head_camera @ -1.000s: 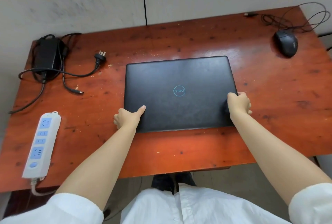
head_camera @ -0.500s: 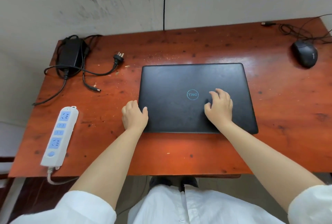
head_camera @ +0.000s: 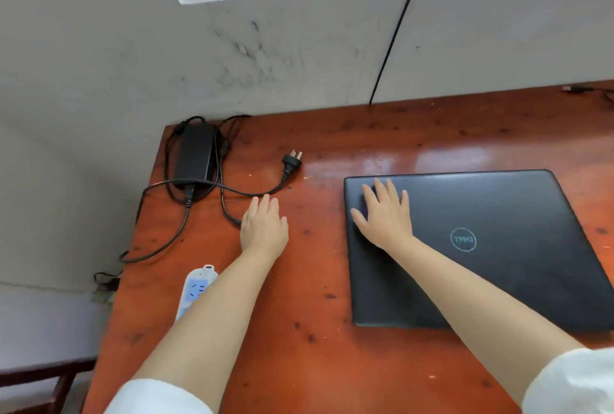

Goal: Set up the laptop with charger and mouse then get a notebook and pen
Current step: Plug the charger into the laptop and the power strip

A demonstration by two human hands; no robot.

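Note:
A closed black laptop (head_camera: pixel 491 247) lies flat on the reddish wooden desk (head_camera: pixel 315 363), at the right of the view. My right hand (head_camera: pixel 385 217) rests palm down on the lid's far left corner, fingers spread. The black charger brick (head_camera: pixel 196 156) sits at the desk's far left corner with its cable (head_camera: pixel 172 234) looped around it and its wall plug (head_camera: pixel 291 161) lying loose. My left hand (head_camera: pixel 264 225) is flat and open over the desk, its fingertips at the cable where the small barrel plug lies, holding nothing. No mouse, notebook or pen is in view.
A white and blue power strip (head_camera: pixel 197 287) lies near the desk's left edge, partly under my left forearm. A grey wall runs behind the desk, with a thin black wire (head_camera: pixel 395 34) running down it. A dark bench (head_camera: pixel 40 373) stands below left.
My view has swung left, so the mouse has left the frame. My left hand left the laptop's edge and reached to the charger cable. My right hand slid to the lid's far left corner.

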